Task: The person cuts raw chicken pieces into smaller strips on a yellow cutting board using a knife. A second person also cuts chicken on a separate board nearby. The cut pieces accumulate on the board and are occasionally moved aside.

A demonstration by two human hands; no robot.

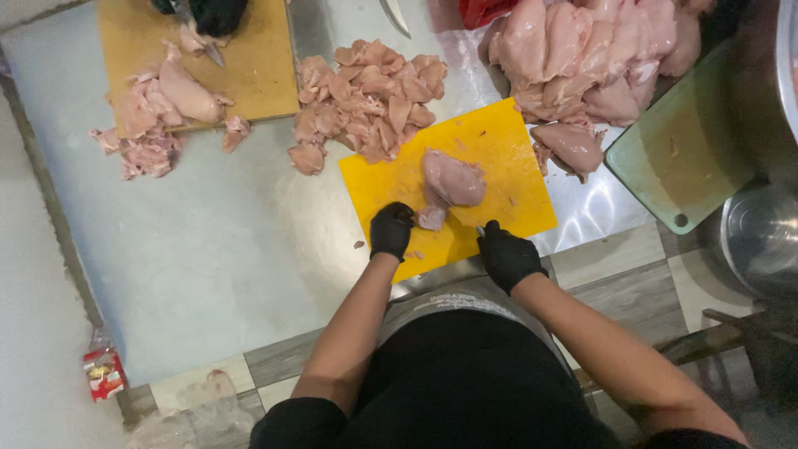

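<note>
A raw chicken breast (454,178) lies on a yellow cutting board (499,141) on the steel table. My left hand (391,229), in a black glove, pinches a small trimmed end of the meat (431,218) at the breast's near side. In its black glove, my right hand (507,255) is closed on a knife handle; only a sliver of the blade (480,232) shows, close to the meat.
A heap of cut chicken pieces (366,100) lies beyond the board, and whole breasts (590,58) are piled at the far right. Another person's gloved hand (218,14) works at a wooden board (249,75) at far left. A green board (682,150) and metal pots (761,237) stand right.
</note>
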